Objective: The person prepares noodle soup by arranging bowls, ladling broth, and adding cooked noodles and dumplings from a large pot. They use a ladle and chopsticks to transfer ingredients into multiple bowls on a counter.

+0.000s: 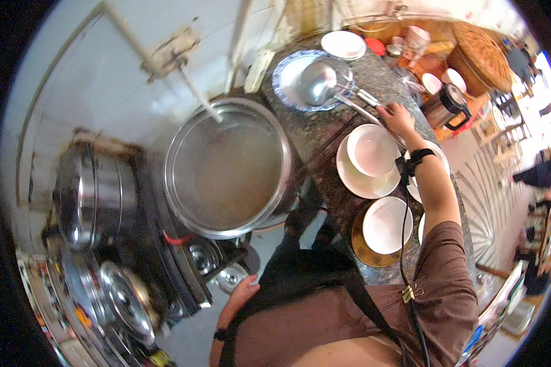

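My right hand (397, 118) is at the handles of a metal ladle (319, 83) and a wire strainer (343, 75); whether its fingers close on one cannot be told. The heads of both tools rest in a blue-rimmed bowl (282, 82) on the stone counter. Just below the hand, a white bowl (373, 150) sits on a larger white plate (349, 181). My left hand (244, 290) hangs low beside my body, fingers slightly apart, with nothing seen in it. Between the wall and counter stands a large steel pot (238, 169) of cloudy liquid.
A lidded steel pot (96, 197) and a metal lid (126, 303) are at the left. Another white bowl (388, 225) stands on a brown tray (376, 261). A steel kettle (444, 106) and a wicker basket (482, 55) are at the upper right. People are farther off at the right.
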A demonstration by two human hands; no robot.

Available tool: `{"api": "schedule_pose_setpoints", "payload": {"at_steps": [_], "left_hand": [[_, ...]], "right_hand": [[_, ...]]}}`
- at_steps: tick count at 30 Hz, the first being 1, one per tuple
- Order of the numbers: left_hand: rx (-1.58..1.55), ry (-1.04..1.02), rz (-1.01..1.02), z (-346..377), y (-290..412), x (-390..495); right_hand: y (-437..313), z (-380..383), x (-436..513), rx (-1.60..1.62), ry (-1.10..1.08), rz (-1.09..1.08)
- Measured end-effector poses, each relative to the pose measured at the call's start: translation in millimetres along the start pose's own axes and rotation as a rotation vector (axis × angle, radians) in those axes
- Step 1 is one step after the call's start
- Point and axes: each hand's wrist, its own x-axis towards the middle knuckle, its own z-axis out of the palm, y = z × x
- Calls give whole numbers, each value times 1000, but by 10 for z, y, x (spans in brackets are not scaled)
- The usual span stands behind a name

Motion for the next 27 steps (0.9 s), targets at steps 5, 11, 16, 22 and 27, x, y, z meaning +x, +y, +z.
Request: {"api": "schedule_pose_setpoints", "payload": {"at_steps": [5,11,16,22,27], "left_hand": [[-147,16,-103,194,295,-233],[-383,33,-120,184,-196,-189],[-175,72,-71,36,-192,-100],[-118,142,-37,3,-406,170],[-133,214,-28,-84,-375,95]], "right_hand": [[596,60,470,516,-300,99],[801,-275,888,504,-154,84],[480,-913,855,562,5,-70],[-905,-1105,56,451,-231,-231],[-2103,-463,-933,139,-308,-983]]}}
